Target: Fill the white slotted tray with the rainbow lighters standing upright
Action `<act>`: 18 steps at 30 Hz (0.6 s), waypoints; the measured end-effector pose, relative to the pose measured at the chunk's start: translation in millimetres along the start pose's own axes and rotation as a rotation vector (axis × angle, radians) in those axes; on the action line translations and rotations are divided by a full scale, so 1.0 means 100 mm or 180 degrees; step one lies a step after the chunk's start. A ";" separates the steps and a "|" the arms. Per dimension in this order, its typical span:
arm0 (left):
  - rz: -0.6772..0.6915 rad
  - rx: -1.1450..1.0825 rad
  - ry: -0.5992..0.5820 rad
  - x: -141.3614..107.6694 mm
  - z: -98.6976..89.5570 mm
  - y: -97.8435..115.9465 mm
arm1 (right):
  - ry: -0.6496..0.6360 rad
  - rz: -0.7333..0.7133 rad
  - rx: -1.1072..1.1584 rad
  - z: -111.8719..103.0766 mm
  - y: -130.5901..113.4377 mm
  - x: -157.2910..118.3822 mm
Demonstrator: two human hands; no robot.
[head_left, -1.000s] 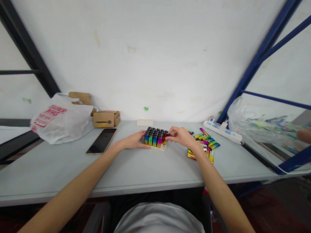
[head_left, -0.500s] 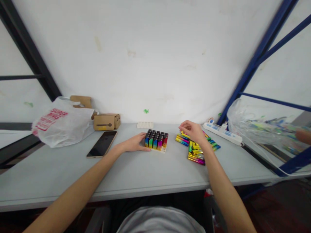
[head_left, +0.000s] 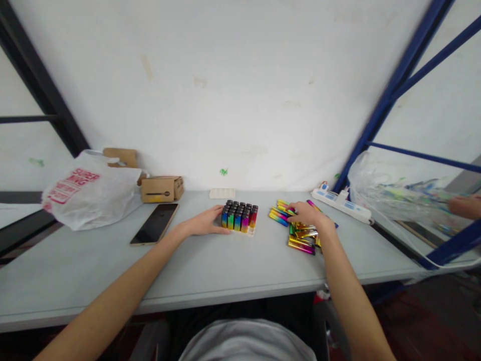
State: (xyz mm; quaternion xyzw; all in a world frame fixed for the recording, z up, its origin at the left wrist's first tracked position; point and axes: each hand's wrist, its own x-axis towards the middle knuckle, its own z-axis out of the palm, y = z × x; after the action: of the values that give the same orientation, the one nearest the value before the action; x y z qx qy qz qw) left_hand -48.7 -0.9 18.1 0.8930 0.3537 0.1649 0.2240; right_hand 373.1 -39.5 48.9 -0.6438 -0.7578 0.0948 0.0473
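Metallic rainbow lighters (head_left: 237, 220) with black tops stand upright in close rows in a white tray (head_left: 251, 232). Around the left side of this block curls my left hand (head_left: 206, 222), thumb at the front and fingers toward the back. To the right lies a loose pile of similar lighters (head_left: 301, 244), gold, blue, green and purple, on their sides. My right hand (head_left: 306, 214) is down on the pile, its bent fingers closed at a lighter on the upper left side; the palm hides part of the heap.
At the back are another white tray (head_left: 222, 193), a small cardboard box (head_left: 161, 189) and a power strip (head_left: 343, 204). A phone (head_left: 155, 224) and a white plastic bag (head_left: 93, 190) lie left. Another person's hand (head_left: 465, 206) shows at far right, beside clear plastic (head_left: 398, 193).
My right hand has come down from above the loose lighters onto them. My left hand keeps its place at the block. The view has shifted slightly.
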 end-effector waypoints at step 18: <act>0.0002 0.0083 0.0002 0.00 0.00 -0.01 | 0.0000 0.0215 -0.0050 -0.08 -0.10 -0.01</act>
State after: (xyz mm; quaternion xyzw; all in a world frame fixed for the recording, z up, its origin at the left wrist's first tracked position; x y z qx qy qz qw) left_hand -48.9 -0.2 17.3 0.8960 0.3555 0.1605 0.2122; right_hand 365.0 -41.8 58.4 -0.6694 -0.7364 0.0904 0.0391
